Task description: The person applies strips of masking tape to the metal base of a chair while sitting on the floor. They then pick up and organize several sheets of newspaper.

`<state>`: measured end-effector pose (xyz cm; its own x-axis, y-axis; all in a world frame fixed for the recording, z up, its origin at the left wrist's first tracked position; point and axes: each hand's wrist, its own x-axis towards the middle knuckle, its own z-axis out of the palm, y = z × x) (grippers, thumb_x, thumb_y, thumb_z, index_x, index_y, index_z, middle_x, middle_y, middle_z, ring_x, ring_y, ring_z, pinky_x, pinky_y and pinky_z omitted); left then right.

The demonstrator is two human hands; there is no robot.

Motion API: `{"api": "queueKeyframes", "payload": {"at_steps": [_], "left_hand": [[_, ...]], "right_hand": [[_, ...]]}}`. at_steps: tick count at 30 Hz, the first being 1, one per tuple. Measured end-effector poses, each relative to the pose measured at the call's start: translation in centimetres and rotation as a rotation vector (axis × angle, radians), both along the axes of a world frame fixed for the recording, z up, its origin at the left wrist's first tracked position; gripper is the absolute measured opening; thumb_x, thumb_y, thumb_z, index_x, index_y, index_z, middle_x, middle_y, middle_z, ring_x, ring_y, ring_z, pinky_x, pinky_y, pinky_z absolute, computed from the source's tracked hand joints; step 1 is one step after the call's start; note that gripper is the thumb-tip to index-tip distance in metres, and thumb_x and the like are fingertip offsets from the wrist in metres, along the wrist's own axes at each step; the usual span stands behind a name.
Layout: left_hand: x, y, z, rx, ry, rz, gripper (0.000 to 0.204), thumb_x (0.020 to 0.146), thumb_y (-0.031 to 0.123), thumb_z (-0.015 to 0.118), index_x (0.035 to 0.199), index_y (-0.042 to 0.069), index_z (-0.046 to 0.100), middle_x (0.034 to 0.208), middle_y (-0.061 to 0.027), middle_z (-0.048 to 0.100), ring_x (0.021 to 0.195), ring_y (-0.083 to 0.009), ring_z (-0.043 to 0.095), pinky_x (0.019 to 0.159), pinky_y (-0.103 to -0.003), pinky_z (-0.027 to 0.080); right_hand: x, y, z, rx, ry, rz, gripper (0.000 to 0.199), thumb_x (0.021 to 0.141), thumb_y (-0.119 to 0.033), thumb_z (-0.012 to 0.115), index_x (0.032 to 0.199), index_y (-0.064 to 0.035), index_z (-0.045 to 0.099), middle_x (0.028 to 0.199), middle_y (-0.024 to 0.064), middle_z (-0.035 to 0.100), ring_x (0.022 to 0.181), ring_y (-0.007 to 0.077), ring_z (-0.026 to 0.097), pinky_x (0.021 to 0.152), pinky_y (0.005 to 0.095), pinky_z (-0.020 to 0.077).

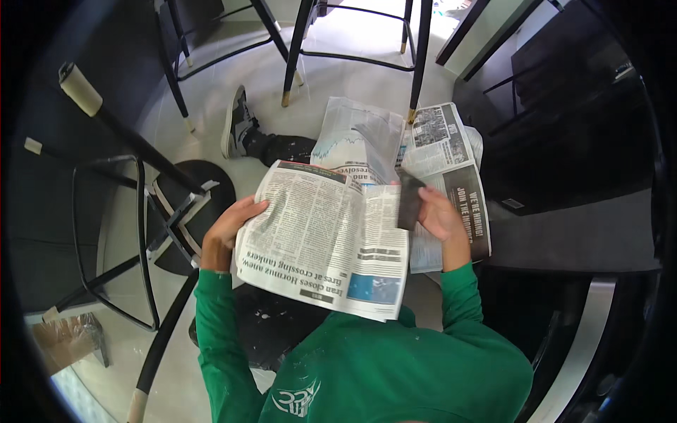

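A printed newspaper sheet [303, 233] is spread above my lap, its print upside down to me. My left hand [233, 224] grips its left edge, thumb on top. My right hand [441, 215] is closed on a dark flat sheet [409, 203] at the newspaper's right edge. That sheet is a little blurred, and I cannot tell whether it belongs to the same newspaper. Beyond lies another newspaper page [360, 134] with a line graph. More newspaper pages [438, 141] lie to the right, partly under my right hand.
Overturned black metal furniture [144, 151] with pale-capped legs stands at left, beside a dark round pad [218, 183]. Tall black stool legs [290, 63] rise at the back. A cardboard piece [67, 342] sits lower left. A dark cabinet [564, 127] lines the right. My shoe [240, 127] rests on the pale floor.
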<state>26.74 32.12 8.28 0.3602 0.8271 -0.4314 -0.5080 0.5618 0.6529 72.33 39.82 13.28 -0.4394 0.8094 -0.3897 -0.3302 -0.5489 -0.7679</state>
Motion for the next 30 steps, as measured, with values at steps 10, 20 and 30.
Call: {"api": "queueKeyframes", "payload": {"at_steps": [10,20,30], "left_hand": [[1.3,-0.1,-7.7,0.447,1.179,0.468,0.049,0.090,0.025,0.077,0.126,-0.003,0.059,0.112,-0.0176,0.066,0.106,-0.0278,0.065,0.091,-0.037,0.052],[24.0,-8.3,0.0,0.880,1.328,0.124,0.080,0.064,0.032,0.092,0.127,0.004,0.050,0.137,-0.0185,0.048,0.127,-0.0385,0.047,0.104,-0.050,0.037],[23.0,-8.2,-1.1,0.873,1.178,0.226,0.023,0.078,0.003,0.073,0.100,0.002,0.067,0.102,-0.0120,0.067,0.093,-0.0338,0.065,0.076,-0.042,0.053]], "right_hand": [[-2.4,-1.4,-5.0,0.064,-0.306,-0.273,0.023,0.099,-0.016,0.068,0.117,-0.0011,0.066,0.115,0.0081,0.073,0.103,0.0176,0.069,0.093,0.0356,0.0513],[-3.6,-1.9,-3.8,0.044,-0.109,-0.525,0.038,0.098,-0.015,0.068,0.130,0.0000,0.054,0.130,0.0123,0.063,0.121,0.0250,0.060,0.106,0.0407,0.0459],[0.8,-4.5,-0.6,0.112,-0.204,-0.639,0.030,0.097,-0.015,0.070,0.123,-0.0080,0.058,0.126,0.0067,0.064,0.120,0.0222,0.059,0.105,0.0434,0.0425]]}}
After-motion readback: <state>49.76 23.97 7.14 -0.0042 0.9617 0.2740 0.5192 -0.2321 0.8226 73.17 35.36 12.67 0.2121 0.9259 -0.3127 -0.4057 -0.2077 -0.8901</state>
